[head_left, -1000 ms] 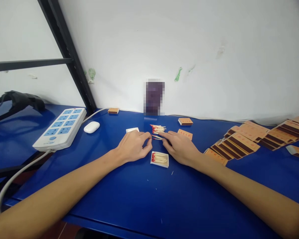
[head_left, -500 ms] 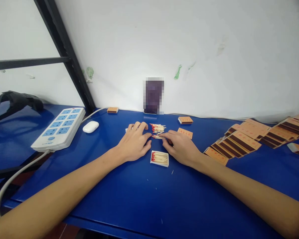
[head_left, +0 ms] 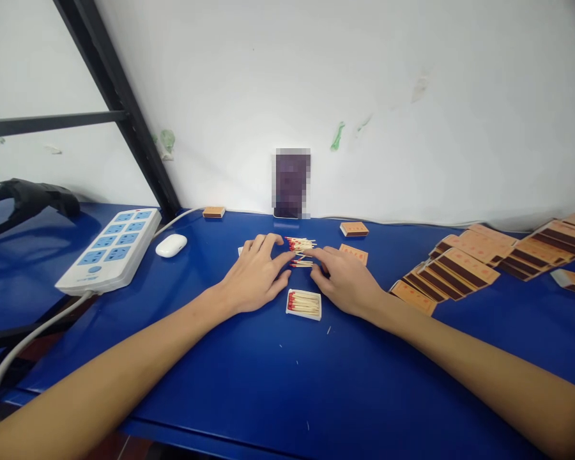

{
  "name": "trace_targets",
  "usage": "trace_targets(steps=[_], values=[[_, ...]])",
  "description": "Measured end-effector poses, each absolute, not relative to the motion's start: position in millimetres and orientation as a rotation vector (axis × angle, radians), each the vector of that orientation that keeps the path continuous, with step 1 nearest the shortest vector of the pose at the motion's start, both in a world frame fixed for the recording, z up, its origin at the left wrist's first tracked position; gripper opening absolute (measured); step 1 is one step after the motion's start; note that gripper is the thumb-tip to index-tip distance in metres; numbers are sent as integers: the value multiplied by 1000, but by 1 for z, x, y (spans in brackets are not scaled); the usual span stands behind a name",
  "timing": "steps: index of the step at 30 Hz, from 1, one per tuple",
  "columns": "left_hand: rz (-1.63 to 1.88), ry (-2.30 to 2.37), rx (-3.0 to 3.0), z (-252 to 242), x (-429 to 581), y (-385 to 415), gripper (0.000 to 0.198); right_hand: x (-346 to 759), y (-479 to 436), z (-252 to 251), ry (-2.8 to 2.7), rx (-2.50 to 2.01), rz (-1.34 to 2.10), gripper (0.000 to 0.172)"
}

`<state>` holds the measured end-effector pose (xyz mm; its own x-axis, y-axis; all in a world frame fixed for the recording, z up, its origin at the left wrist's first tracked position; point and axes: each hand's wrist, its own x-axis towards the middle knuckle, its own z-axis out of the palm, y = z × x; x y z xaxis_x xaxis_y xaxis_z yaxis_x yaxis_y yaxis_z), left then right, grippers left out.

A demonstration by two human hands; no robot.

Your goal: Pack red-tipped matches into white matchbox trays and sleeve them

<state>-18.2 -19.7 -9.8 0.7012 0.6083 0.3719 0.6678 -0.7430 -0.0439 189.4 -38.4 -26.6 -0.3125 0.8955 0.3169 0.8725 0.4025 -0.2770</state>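
My left hand lies flat on the blue table, its fingers stretched out and its index tip at the loose pile of red-tipped matches. My right hand faces it, with index finger and thumb pinched on the ends of a few matches lying between the two hands. An open white tray filled with matches sits just in front of both hands. An empty white tray is mostly hidden under my left fingers.
Orange matchbox sleeves lie behind the hands. Rows of several matchboxes fan out at the right. A power strip and a white earbud case lie at the left. A phone leans on the wall.
My left hand went from a closed pinch to stretched fingers and slid forward over the white tray. My right hand stayed at the few matches. The camera dipped slightly.
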Motion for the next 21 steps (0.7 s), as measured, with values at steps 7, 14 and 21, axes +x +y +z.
trace_targets(steps=[7, 14, 21], values=[[-445, -1068, -2709, -11, -17, -19, 38, 196, -23, -17, -2276, -1415, 136, 34], [-465, -1085, -2723, -12, -17, -19, 38, 196, -7, -9, -2403, -1419, 172, 19], [-475, -1078, -2736, -14, -18, -19, 36, 197, 3, -1, -2501, -1447, 322, 14]])
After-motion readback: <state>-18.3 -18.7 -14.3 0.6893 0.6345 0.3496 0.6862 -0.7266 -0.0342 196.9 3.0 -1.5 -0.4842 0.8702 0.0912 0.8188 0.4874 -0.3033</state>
